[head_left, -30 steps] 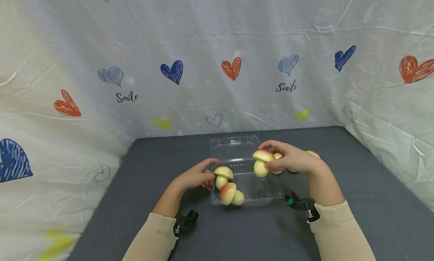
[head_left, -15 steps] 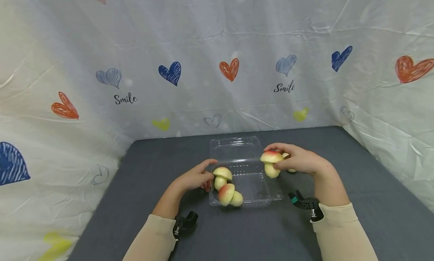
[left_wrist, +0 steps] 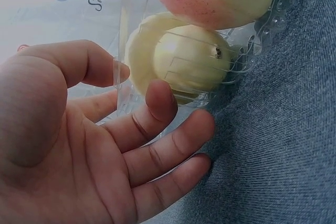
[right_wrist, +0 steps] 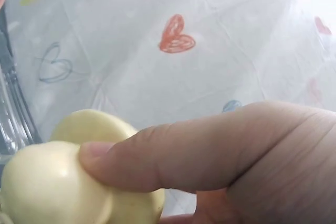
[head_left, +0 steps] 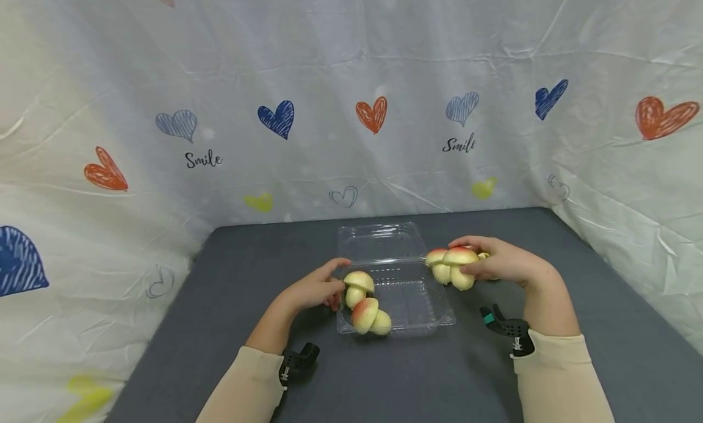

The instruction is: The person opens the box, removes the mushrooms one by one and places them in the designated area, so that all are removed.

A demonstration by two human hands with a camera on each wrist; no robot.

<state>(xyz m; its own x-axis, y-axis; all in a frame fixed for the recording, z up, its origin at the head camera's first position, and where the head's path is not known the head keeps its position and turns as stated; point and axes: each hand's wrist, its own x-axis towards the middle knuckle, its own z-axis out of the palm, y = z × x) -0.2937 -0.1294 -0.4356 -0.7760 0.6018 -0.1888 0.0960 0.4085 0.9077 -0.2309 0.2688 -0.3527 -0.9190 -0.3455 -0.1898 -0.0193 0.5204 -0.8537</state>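
My right hand (head_left: 502, 261) grips a cream toy mushroom (head_left: 460, 269) with a reddish cap, at the right side of an open clear plastic box (head_left: 412, 307). The right wrist view has the thumb (right_wrist: 131, 161) pressed on it. Close to its left is a second mushroom (head_left: 437, 265); whether they touch I cannot tell. Part of another mushroom (head_left: 484, 256) shows behind the hand. At the box's left wall my left hand (head_left: 313, 287) rests with thumb and index finger at the rim, other fingers loosely bent. Two mushrooms lie inside on the left, one upright (head_left: 359, 289), one tipped (head_left: 370, 317).
The box's clear lid (head_left: 381, 243) lies folded back toward the rear of the dark grey tabletop (head_left: 263, 246). A white sheet (head_left: 307, 160) printed with hearts hangs behind and at both sides. Each wrist wears a black camera mount.
My right hand has moved rightward with its mushroom, from over the box to its right side. Another mushroom now shows to the left of the held one. The left hand stays at the rim.
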